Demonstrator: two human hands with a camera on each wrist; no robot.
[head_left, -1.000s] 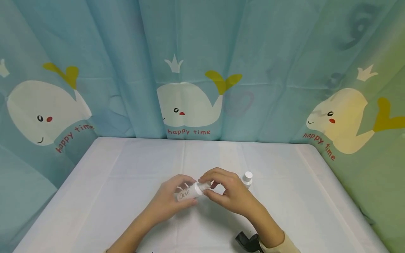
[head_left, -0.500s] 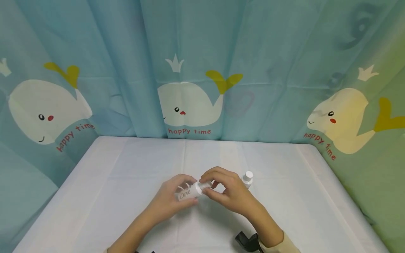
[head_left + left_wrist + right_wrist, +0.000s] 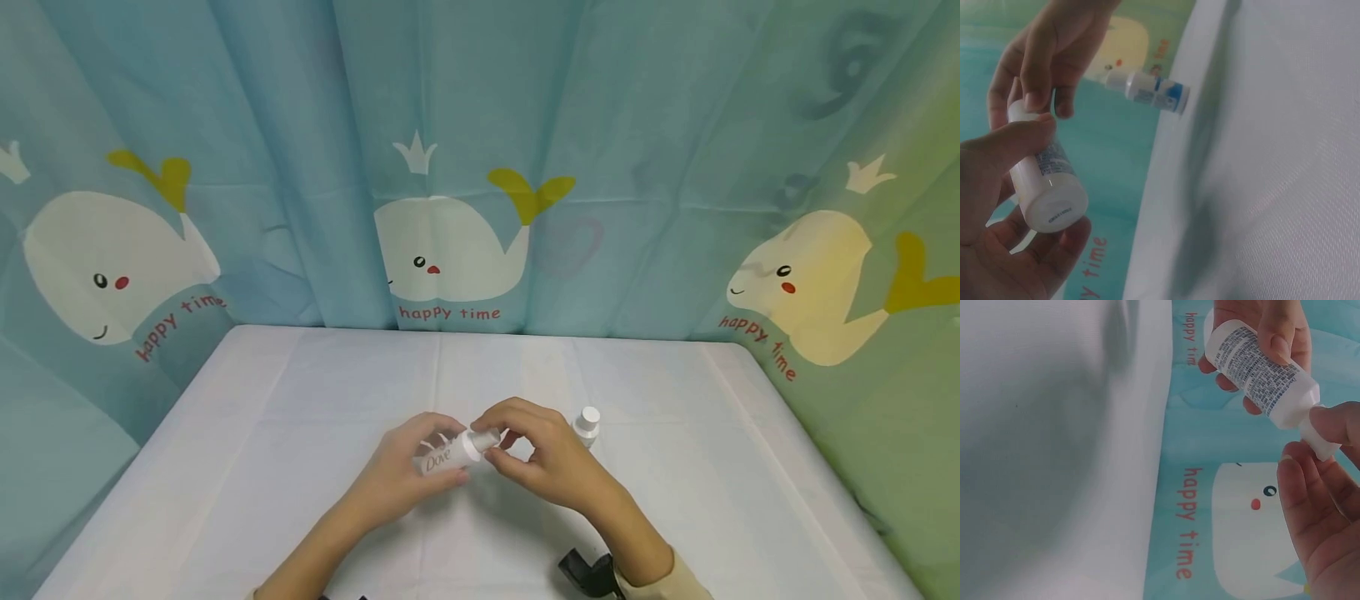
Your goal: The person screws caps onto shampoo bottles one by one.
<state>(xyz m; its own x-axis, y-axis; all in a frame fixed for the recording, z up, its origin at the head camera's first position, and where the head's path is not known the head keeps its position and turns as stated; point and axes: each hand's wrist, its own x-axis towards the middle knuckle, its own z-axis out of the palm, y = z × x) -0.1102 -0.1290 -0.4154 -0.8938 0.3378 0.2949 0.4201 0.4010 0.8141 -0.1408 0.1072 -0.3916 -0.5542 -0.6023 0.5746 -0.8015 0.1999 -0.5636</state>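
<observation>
My left hand [image 3: 405,471] grips a white Dove bottle [image 3: 448,457] above the middle of the table, tilted with its capped end up and to the right. My right hand [image 3: 546,454] pinches the white cap [image 3: 1317,434] between thumb and fingers. Small dark print covers the bottle's back label [image 3: 1254,375] in the right wrist view. The left wrist view shows its round base [image 3: 1057,206] from below. Just beyond my right hand stands a second white bottle [image 3: 587,423], with a blue band near its foot in the left wrist view; my hand hides part of it in the head view.
A white cloth covers the table [image 3: 300,400]. Blue-green curtains [image 3: 465,100] with whale prints rise along its back and both sides. A black device [image 3: 588,575] sits at my right wrist by the sleeve.
The right hand's fingers have shifted slightly around the cap, and more of the cap shows now than half a second ago. The left hand and both bottles stay in nearly the same place.
</observation>
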